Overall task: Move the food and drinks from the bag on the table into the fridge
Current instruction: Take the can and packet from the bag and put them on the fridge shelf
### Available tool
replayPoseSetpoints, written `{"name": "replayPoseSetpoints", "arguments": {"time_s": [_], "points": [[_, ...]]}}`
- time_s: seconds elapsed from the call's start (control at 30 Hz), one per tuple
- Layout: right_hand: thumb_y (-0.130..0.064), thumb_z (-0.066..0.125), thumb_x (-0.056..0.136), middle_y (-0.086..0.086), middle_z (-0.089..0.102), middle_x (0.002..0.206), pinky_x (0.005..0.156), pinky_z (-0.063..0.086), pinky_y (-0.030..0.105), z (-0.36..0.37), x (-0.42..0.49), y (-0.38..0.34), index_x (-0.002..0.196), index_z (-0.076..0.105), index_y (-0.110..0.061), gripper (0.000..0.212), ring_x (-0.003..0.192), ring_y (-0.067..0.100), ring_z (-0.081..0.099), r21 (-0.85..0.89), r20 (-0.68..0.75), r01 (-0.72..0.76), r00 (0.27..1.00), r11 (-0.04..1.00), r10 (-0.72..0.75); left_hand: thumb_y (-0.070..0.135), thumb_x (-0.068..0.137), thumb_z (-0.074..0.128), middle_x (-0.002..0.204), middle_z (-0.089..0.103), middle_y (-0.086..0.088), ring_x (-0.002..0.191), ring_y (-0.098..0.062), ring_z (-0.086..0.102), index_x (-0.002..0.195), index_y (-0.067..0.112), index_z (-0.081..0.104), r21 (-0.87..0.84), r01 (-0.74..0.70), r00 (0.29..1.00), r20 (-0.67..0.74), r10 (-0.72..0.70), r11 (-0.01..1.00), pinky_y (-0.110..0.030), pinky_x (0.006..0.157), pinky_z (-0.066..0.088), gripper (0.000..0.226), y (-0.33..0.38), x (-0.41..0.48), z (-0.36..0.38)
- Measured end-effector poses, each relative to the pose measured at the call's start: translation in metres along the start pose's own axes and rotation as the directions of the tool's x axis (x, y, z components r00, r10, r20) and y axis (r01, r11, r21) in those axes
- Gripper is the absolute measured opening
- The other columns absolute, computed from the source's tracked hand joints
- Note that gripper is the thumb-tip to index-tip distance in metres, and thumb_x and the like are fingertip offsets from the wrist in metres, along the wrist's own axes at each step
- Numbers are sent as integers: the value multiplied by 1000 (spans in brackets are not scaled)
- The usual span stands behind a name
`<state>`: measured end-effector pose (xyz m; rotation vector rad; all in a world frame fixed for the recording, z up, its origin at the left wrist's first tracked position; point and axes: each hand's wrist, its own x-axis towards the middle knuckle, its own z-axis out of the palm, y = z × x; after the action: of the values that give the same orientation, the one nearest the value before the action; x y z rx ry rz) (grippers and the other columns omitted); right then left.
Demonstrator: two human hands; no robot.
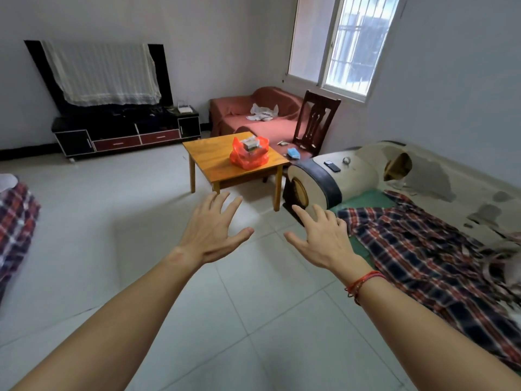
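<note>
Both arms stretched forward over the tiled floor (141, 221). Left hand (214, 230) spread wide, fingers straight, holding nothing. Right hand (321, 238) likewise splayed and empty, red string (363, 280) at the wrist. Plaid cloth (423, 249) on the worn sofa (366, 170) to the right. Farther off, wooden table (208, 156); orange bag (249, 158) near its middle, mouth open, boxed item (249, 143) showing on top. Beyond: TV stand (124, 131), red couch (253, 114), chair (315, 122).
</note>
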<state>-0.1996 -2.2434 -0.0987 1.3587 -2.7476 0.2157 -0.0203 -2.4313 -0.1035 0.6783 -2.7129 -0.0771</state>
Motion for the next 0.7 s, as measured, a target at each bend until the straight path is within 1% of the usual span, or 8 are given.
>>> {"name": "replayPoseSetpoints", "arguments": {"time_s": [0.2,0.3,0.4,0.5,0.7], "points": [[-70,34,94,10,32,156,112,30,53,15,99,22,156,22,-37,71,140,33,33,16,1,-6,1000,1000,6,77,84,24,155,34,-9,142,-27,26,151,24,33,-5,-1,1000,2,1,1000,-47,113,31,86,-25,91,30],[-70,34,94,10,34,154,112,32,54,26,152,39,156,23,-37,71,138,33,36,21,-4,4,1000,1000,-4,78,84,22,155,34,-8,142,-27,26,151,24,33,9,6,1000,6,-6,1000,-46,114,29,87,-35,138,49],[-68,36,95,10,34,154,112,31,53,38,208,58,157,22,-36,71,139,33,35,52,-7,17,1000,999,-17,76,84,24,153,36,-7,141,-27,28,150,23,35,14,28,1000,-9,-28,1000,-45,112,30,86,-42,189,70],[-68,38,95,10,32,156,113,30,53,45,266,79,157,22,-36,72,140,33,34,73,15,21,1000,997,-22,76,83,23,153,35,-6,140,-25,27,150,23,35,-5,51,999,9,-51,999,-42,111,31,87,-46,246,89],[-67,39,94,9,33,157,111,31,54,51,378,118,156,24,-36,71,140,35,34,55,36,25,999,998,-27,76,83,26,154,34,-7,141,-26,28,150,24,34,2,91,995,39,-91,996,-43,112,31,85,-57,349,121]]}}
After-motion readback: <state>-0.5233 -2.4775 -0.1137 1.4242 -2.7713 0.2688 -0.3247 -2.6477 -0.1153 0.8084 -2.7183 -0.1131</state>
